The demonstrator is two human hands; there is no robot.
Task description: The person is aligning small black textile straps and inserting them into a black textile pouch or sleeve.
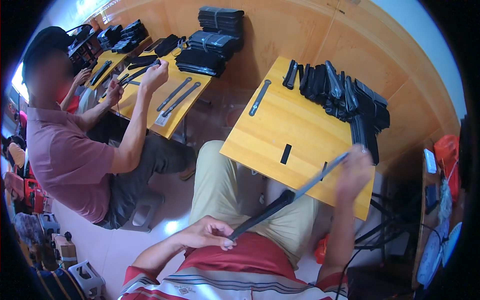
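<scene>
- Two hands on one black-and-grey strap (262, 212), which runs slantwise above the lap, low end left, high end right.
- Left hand (209, 233): thumb and fingertips pinching the black end, right in front of the red shirt (240, 255).
- Right hand (354, 172): pretty blurred. The grey end runs up to its fingers, but honestly can't tell how they're closed.
- Mid-strap there's a thick black lump where black meets grey. Fold or buckle, can't tell.
- From this angle the grey part crosses the near edge of the yellow wooden table (250, 132). That table's left corner pokes out just beside the khaki trousers (215, 170).
- Crowded edges are the far and right ones: a heap of black and grey straps (320, 85) lines the far side, and a bundle of black straps (364, 135) sits at the right edge, near the right hand.
- Left edge has a single grey strap (260, 97) lying along it.
- Wide stretch of plain wood in the middle, then a small black strip (286, 154) toward the near edge.
- Elbow room: on the left, a gap of floor (205, 127) separates this table from the neighbouring table (172, 80), where a co-worker in a mauve shirt (70, 160) sits.
</scene>
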